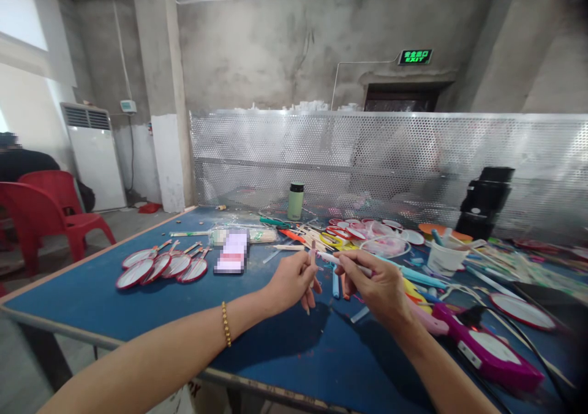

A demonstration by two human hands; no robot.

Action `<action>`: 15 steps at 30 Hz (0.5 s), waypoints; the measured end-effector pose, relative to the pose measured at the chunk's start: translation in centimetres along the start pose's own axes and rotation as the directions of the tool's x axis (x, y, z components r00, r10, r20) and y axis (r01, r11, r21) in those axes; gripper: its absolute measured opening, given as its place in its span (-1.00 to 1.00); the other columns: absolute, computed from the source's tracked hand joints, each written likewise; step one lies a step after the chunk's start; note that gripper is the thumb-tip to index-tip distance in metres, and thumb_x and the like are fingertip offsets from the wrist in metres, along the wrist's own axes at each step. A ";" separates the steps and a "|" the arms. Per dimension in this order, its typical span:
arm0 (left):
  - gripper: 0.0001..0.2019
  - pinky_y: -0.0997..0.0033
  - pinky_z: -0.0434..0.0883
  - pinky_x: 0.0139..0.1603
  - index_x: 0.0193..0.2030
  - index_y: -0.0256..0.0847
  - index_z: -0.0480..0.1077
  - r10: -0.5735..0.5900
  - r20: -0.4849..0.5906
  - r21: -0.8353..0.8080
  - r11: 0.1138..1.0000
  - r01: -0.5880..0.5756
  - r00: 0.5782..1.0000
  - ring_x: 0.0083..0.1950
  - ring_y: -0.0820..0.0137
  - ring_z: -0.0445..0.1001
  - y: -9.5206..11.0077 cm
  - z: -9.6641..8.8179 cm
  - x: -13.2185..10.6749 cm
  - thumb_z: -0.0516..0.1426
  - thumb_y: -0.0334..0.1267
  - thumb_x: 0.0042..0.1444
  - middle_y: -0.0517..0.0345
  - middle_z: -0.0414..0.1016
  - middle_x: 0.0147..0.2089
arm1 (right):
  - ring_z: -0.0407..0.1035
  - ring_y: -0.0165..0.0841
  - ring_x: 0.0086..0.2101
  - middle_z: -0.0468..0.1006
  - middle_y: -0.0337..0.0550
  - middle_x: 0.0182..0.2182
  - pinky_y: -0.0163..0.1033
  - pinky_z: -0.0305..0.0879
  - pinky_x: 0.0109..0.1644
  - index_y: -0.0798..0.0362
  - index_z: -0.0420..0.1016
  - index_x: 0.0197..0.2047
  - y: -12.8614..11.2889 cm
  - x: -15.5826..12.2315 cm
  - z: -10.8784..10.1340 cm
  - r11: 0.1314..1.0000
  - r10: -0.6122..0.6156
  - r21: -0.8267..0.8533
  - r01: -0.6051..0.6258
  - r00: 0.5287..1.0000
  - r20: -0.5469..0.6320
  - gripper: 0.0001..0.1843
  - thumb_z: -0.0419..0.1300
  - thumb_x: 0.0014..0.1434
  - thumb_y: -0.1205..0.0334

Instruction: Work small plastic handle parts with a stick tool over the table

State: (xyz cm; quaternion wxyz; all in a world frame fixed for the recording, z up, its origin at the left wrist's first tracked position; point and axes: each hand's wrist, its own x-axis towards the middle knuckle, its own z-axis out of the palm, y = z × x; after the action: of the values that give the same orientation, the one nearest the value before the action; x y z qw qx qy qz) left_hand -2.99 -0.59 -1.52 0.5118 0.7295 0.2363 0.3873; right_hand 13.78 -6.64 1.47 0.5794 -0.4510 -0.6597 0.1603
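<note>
Both hands meet in mid-air above the near middle of the blue table. My right hand (374,282) is closed around a thin white pen-like stick (328,256), which points left. Opposite its tip, my left hand (294,279) pinches with thumb and forefinger; a small thin piece shows upright there, too small to name. Below and between the hands lie a light blue stick (335,284) and an orange piece (346,288). Left of my left hand, several small round red-rimmed paddles with handles (193,270) lie overlapping.
A phone (232,252) with a lit screen lies near the paddles. Behind stand a green cup (296,203) and a perforated metal panel (285,150). To the right are a white tub (448,258), a purple power strip (496,353) with cables, and loose craft pieces.
</note>
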 end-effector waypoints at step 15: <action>-0.79 0.55 0.33 -0.76 -0.32 -0.19 0.11 -0.009 -0.006 -0.003 1.000 0.009 1.000 -0.68 0.43 0.44 0.6 0.1 -0.1 0.01 -0.11 0.21 0.18 0.48 -0.50 | 0.31 -0.47 -0.71 0.49 -0.22 -0.57 -0.35 0.28 -0.67 0.12 0.57 -0.26 -0.1 -0.1 0.0 1.000 -0.005 0.002 0.005 1.000 0.001 -0.66 0.21 0.18 -0.01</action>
State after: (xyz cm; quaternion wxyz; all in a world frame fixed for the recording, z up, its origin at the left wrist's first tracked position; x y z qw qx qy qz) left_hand -3.06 -0.93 -1.03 0.5138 0.7265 0.2409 0.3875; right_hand 13.79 -6.76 1.47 0.5799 -0.4487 -0.6610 0.1594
